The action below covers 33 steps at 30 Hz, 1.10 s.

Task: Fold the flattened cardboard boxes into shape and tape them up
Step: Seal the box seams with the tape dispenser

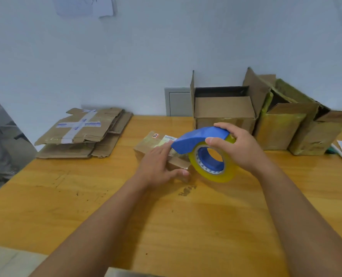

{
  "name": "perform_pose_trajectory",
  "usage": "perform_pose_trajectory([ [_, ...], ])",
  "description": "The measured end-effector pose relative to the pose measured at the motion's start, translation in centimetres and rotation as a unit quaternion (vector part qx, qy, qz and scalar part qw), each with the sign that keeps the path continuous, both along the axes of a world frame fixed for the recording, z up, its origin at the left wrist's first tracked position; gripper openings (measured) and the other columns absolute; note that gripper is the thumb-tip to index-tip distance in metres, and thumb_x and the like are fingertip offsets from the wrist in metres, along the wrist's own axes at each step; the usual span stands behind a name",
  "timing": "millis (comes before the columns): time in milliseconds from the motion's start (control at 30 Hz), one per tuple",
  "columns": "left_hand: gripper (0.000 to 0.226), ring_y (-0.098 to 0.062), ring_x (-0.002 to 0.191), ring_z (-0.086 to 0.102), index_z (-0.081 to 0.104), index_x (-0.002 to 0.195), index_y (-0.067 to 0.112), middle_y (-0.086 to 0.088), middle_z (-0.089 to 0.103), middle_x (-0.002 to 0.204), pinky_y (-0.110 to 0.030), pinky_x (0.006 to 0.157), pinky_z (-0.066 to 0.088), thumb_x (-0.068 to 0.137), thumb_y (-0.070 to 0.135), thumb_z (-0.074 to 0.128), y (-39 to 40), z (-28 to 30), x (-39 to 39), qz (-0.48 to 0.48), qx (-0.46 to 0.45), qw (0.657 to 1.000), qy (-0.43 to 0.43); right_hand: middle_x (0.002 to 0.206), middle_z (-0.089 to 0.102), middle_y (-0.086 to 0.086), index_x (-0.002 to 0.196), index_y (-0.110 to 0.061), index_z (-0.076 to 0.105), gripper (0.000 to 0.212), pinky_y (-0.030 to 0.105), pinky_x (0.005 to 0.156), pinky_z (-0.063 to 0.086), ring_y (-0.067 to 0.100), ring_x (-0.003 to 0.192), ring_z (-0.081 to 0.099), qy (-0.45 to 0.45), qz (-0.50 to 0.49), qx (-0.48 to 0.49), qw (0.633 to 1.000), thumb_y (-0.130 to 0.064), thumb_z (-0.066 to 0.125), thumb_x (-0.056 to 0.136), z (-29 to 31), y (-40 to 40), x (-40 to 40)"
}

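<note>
Both hands work at one spot: the left hand (158, 164) lies flat on the small box (156, 145), fingers straight and thumb against its near side, likely pinning it so it cannot slide on the tabletop (86, 206). Just right of it, the right hand (236, 148) wraps round the blue tape dispenser (198, 137), its nose meeting the box top beside the left fingertips, seemingly to lay a strip. Beyond the left hand lies a stack of flattened boxes (82, 132); beyond the right stand folded open boxes (224, 110)
</note>
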State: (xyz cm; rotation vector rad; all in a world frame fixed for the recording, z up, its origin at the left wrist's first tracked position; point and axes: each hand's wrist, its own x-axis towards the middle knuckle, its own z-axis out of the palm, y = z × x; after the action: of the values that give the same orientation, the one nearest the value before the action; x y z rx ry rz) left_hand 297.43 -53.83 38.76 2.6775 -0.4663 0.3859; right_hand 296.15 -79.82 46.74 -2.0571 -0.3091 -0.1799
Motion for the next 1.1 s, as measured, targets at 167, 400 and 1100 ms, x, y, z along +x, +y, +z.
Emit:
perform_pose_trajectory([
  [167,0.098,-0.019,0.149,0.022,0.024,0.152,0.048,0.004,0.023,0.164,-0.043,0.12,0.019,0.068,0.099,0.03,0.2,0.0,-0.3,0.008,0.047,0.998,0.03,0.125,0.055,-0.018,0.129,-0.049,0.055,0.075,0.017,0.074,0.045,-0.001,0.105,0.055,0.005,0.005,0.002,1.0,-0.077,0.062,0.06,-1.2,-2.4,-2.0],
  [400,0.101,-0.006,0.151,-0.005,0.014,0.157,0.039,0.01,0.0,0.166,-0.032,0.12,-0.003,0.074,0.094,0.031,-0.6,0.2,-1.0,-0.009,0.105,0.994,0.022,0.115,0.054,-0.025,0.123,-0.052,0.047,0.065,0.011,0.065,0.047,-0.008,0.095,0.056,0.016,0.012,0.022,1.0,-0.075,0.061,0.064,-3.4,-2.5,-3.1],
  [1100,0.067,-0.015,0.149,0.022,0.033,0.155,0.026,0.005,0.029,0.161,-0.036,0.12,0.017,0.096,0.048,0.056,1.6,0.3,1.9,-0.052,0.075,0.996,-0.005,0.113,0.05,-0.022,0.124,-0.048,0.038,0.062,0.02,0.07,0.046,0.004,0.096,0.057,0.025,0.011,-0.014,1.0,-0.07,0.062,0.072,-4.0,1.0,-2.0],
])
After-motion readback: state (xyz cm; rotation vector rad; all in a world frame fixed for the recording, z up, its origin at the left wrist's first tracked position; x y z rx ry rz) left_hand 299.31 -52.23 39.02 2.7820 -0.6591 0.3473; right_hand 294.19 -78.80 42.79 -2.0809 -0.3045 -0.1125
